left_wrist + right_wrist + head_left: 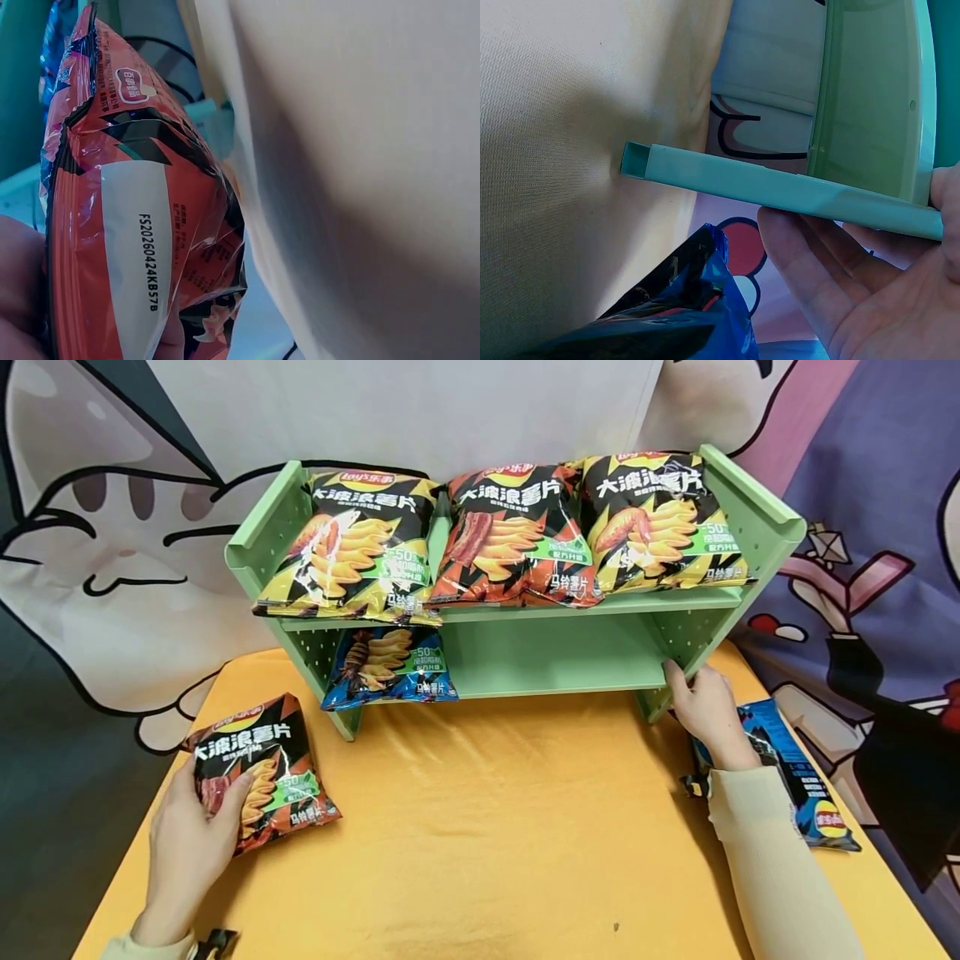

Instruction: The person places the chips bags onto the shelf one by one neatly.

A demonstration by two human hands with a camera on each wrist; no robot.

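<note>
My left hand point(183, 839) grips a red and black bag of potato chips point(292, 752) at its left edge, over the front left of the table. In the left wrist view the bag's back point(135, 247) shows a printed code on a white patch. My right hand point(705, 710) holds the right side panel of a green two-tier shelf point(555, 660); in the right wrist view its fingers point(810, 277) lie along the outside of the panel point(780, 187). A blue chip bag point(390, 668) sits at the left of the lower tier.
Two yellow and black chip bags, one left point(352, 543) and one right point(652, 527), flank a red chip bag point(517, 535) on the upper tier. Another blue bag point(806, 785) lies on the yellow tablecloth point(495, 827) beside the right forearm. Cartoon-printed cloth point(127, 560) hangs behind.
</note>
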